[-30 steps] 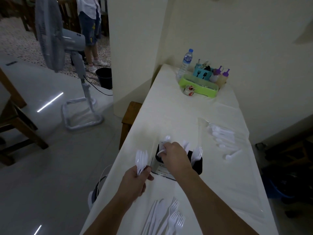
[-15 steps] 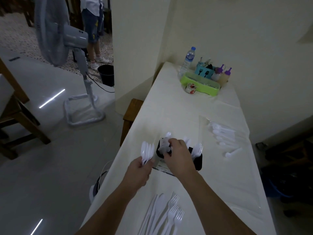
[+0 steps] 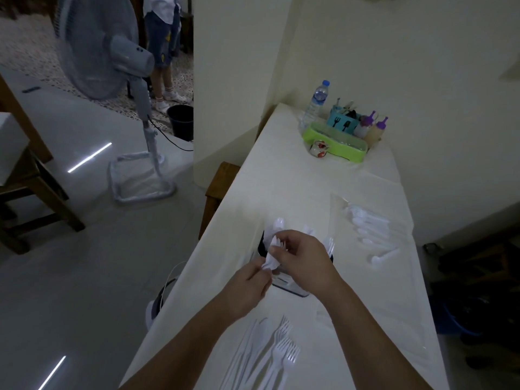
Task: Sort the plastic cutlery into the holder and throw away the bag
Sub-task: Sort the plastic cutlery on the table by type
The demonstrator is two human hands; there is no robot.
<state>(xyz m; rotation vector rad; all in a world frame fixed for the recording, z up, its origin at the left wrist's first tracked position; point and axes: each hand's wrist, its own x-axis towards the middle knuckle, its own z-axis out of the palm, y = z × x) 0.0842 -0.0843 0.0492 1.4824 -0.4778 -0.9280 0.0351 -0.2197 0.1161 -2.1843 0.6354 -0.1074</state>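
Item: bundle of white plastic spoons [image 3: 272, 256], held above the near-left corner of the black holder [image 3: 332, 256]. Long axis roughly upright, tilted a little away from the person; bowls uppermost at the far end, handles down toward the left hand.

Left hand [image 3: 247, 285]: fingers pressed together around the lower end of the bundle, directly below and on the near side of it.

Right hand [image 3: 302, 256]: fingers [image 3: 277, 250] curled over the upper part of the same bundle, thumb and forefinger pinching at the bowls, apparently picking out one or a few. This hand covers most of the holder and lies nearer its compartments; exact number of spoons pinched cannot be told.

Holder: stands on the worktop [image 3: 281, 192] just beyond both hands, already carrying upright white cutlery, bowls at the left and tines at the right. Which compartment lies open beneath the hand is hidden.

Judgement: the coming move appears to turn on lowering spoons handle-first, straight down and slightly forward, into the left compartment.

Loose forks and knives [image 3: 267, 358]: flat on the worktop near the person, long axes running toward the holder, unsorted.

Clear bag [image 3: 371, 223]: flat on the worktop to the right of the holder, well apart, with spoons inside it; one spoon [image 3: 384, 256] lies loose beside it.

Green tray [image 3: 334, 146]: far end of the worktop.
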